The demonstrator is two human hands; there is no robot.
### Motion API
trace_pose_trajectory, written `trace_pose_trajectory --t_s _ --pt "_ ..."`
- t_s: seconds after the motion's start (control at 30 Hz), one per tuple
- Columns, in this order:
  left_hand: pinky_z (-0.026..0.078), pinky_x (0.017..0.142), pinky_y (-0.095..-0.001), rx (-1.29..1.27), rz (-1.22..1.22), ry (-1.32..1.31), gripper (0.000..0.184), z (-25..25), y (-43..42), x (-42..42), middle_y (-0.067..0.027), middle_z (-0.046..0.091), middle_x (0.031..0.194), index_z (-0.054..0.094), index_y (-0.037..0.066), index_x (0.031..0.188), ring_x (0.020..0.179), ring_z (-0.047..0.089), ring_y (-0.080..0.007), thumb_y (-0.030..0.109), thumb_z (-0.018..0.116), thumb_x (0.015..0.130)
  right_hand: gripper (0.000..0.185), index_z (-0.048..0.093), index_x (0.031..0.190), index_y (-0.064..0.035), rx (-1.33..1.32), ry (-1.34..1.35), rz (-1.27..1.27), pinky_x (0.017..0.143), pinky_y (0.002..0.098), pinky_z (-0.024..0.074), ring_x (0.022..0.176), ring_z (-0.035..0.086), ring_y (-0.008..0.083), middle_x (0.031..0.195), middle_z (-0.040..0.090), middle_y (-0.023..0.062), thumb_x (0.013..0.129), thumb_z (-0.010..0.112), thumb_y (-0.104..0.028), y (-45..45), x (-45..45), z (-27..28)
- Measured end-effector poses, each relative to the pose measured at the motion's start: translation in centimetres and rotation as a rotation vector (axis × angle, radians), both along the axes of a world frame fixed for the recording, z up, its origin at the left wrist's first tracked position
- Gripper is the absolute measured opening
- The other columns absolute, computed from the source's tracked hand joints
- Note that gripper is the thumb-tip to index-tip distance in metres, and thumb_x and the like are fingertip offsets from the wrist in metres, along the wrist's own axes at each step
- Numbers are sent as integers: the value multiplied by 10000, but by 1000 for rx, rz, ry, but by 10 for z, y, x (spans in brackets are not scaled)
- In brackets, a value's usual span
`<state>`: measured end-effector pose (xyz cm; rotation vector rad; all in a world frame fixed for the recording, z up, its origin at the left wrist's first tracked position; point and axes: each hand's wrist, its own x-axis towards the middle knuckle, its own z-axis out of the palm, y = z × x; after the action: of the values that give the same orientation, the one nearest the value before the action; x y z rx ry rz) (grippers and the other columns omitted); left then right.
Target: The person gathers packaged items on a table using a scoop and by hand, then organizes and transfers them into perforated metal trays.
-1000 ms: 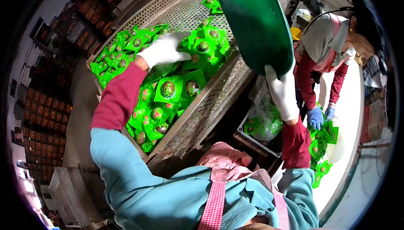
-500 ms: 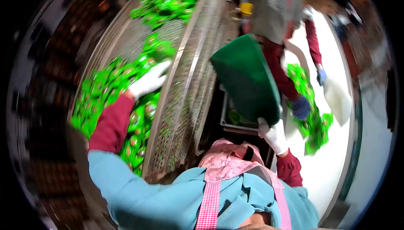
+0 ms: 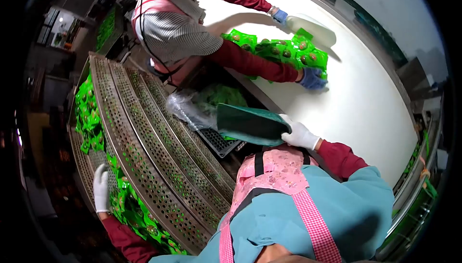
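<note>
My left hand (image 3: pixel 101 189), in a white glove, is over the perforated metal tray (image 3: pixel 139 147) at the left. Its fingers are stretched out beside several green plastic packets (image 3: pixel 132 210) with small round brown things showing on them. In a white glove too, my right hand (image 3: pixel 299 135) grips the rim of a dark green scoop (image 3: pixel 250 124). The scoop is held in front of my apron, its inside looking bare. Part of the tray's load is hidden behind the tray's raised side.
Across the white table (image 3: pixel 356 114), a co-worker (image 3: pixel 178 32) in blue gloves reaches over more green packets (image 3: pixel 284 51) with a pale scoop (image 3: pixel 313 29). A black crate (image 3: pixel 219 142) and clear plastic bag (image 3: pixel 190 109) sit between tray and table.
My view has swung toward the white table. My left hand no longer lies on the packet heap but beside it. The green scoop has tipped flatter, still in my right hand.
</note>
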<state>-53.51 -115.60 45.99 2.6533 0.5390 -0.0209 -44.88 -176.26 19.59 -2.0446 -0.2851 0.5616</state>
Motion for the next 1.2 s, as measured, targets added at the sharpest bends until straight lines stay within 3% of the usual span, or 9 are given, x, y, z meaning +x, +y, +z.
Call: trace_pose_trajectory --t_s 0.1,0.27,0.47,0.53,0.6,0.73,0.8,0.97,1.2 --pt "377 1034 -319 -73 -142 -174 364 14 -22 33 -91 551 1272 522 5 1284 1189 508 -213 97 520 932 616 296 1390 -110 65 226 -136 580 363 527 490 605 214 622 598 124 811 501 -158 -23 -12 -12" --pt "378 1026 -332 54 -611 66 372 13 -192 96 -123 565 1230 536 0 1245 1176 521 -235 124 557 895 597 302 1384 -76 112 249 -235 541 340 517 491 589 194 638 588 106 836 526 -156 -33 -21 -25" --pt "456 937 -410 328 -1069 341 435 -83 -243 127 -155 574 1200 532 47 1253 1095 555 -323 260 607 882 407 418 1251 -29 377 478 -470 461 280 481 451 512 121 679 551 45 870 529 -123 -56 -41 -46" --pt "464 897 -420 271 -1074 368 424 -107 -236 128 -149 581 1155 532 75 1254 1060 556 -337 288 589 892 321 470 1149 7 491 550 -686 411 272 462 448 526 122 697 571 57 871 545 -134 -72 -53 -58" --pt "463 895 -423 231 -1022 382 417 -126 -224 127 -148 581 1148 531 87 1256 1061 553 -340 290 585 896 242 531 1029 2 389 497 -779 370 264 440 457 558 122 669 584 60 884 545 -191 -92 -66 -60" --pt "459 900 -437 409 -961 527 403 -142 -212 127 -156 575 1107 545 67 1222 1051 550 -351 301 575 894 265 550 1004 -32 508 564 -986 423 254 462 466 552 124 655 584 54 888 559 -270 -107 -84 -63" --pt "467 878 -444 356 -981 478 407 -152 -200 127 -158 580 1067 546 69 1220 1018 561 -352 313 572 895 289 554 1011 -38 575 553 -1090 463 260 480 516 571 125 673 592 54 895 560 -303 -108 -85 -73" --pt "478 850 -460 333 -966 450 403 -156 -195 134 -167 590 1036 551 84 1224 993 574 -366 309 579 890 333 572 997 0 817 682 -996 502 286 516 589 613 154 769 623 90 920 599 -323 -105 -89 -109" --pt "468 882 -452 331 -936 534 420 -152 -204 136 -173 591 1094 548 63 1219 1047 568 -354 324 570 891 342 589 929 16 577 514 -1109 452 277 489 513 585 148 758 625 112 908 602 -325 -94 -90 -115"
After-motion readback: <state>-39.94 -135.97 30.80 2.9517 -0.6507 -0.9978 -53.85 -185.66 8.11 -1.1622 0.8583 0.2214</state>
